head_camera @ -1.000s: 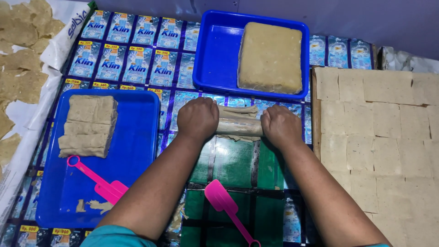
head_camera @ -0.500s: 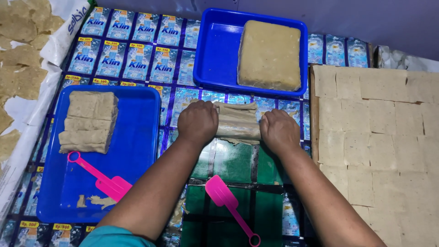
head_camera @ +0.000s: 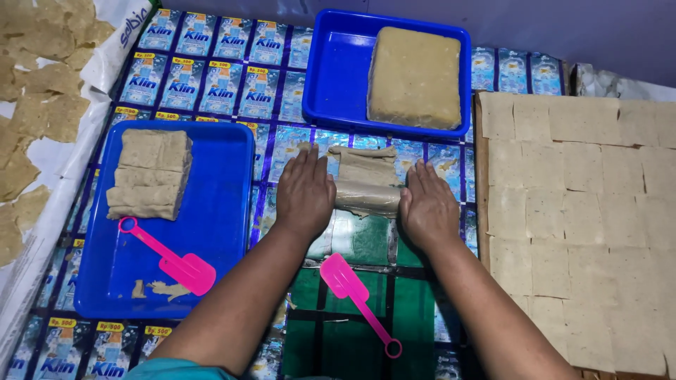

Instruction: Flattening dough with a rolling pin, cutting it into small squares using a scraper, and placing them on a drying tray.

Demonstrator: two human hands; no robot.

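My left hand [head_camera: 305, 191] and my right hand [head_camera: 427, 205] lie flat, palms down, on the two ends of a roller [head_camera: 367, 198] wrapped in thin tan dough. Beyond the roller a flattened sheet of the same dough [head_camera: 365, 166] spreads on the plastic-covered surface. A pink plastic scraper [head_camera: 354, 291] rests just below the hands, between my forearms.
A blue tray [head_camera: 218, 232] at left holds stacked dough slabs [head_camera: 150, 174] and a second pink scraper [head_camera: 169, 257]. A far blue tray [head_camera: 336, 77] holds a big dough block [head_camera: 415, 76]. Cut square sheets [head_camera: 584, 218] cover a board at right; dried pieces [head_camera: 35, 84] lie far left.
Both hands have slid back toward me along the roller, fingers now stretched flat, and the dough sheet beyond the roller shows longer than before.
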